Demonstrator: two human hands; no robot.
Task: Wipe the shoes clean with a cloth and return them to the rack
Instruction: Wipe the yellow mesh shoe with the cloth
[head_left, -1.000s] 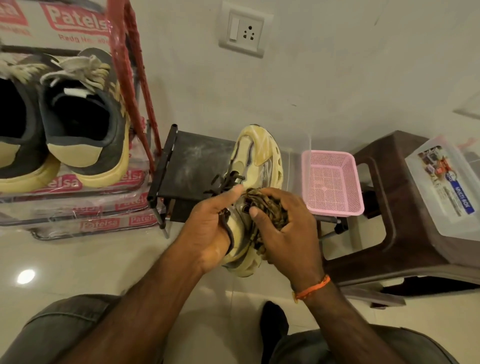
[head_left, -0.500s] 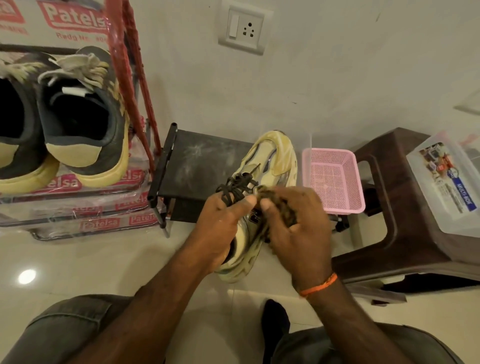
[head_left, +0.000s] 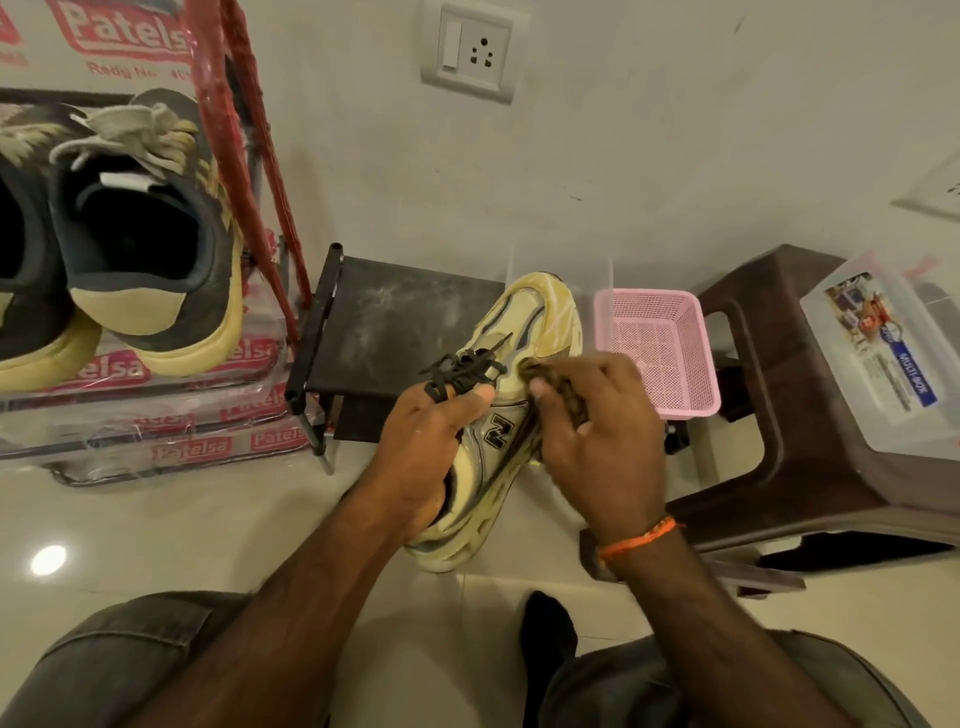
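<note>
A cream and grey sneaker (head_left: 540, 322) with black laces is held in the air above the floor, toe pointing away. My left hand (head_left: 426, 447) grips it at the collar, thumb by the laces. My right hand (head_left: 597, 431) holds a bunched brown patterned cloth (head_left: 550, 376) pressed against the shoe's side near the toe. A pair of dark sneakers (head_left: 140, 249) with cream soles and pale laces stands on the rack (head_left: 244, 156) at the upper left.
A low black shelf (head_left: 384, 322) stands against the wall behind the shoe. A pink mesh basket (head_left: 660, 348) sits to its right. A brown plastic stool (head_left: 769, 405) carries a clear lidded box (head_left: 883, 353). My knees fill the bottom edge.
The cloth hand has slid along the shoe's side toward the toe, uncovering the logo. The shoe has tilted a little to the right in my left hand.
</note>
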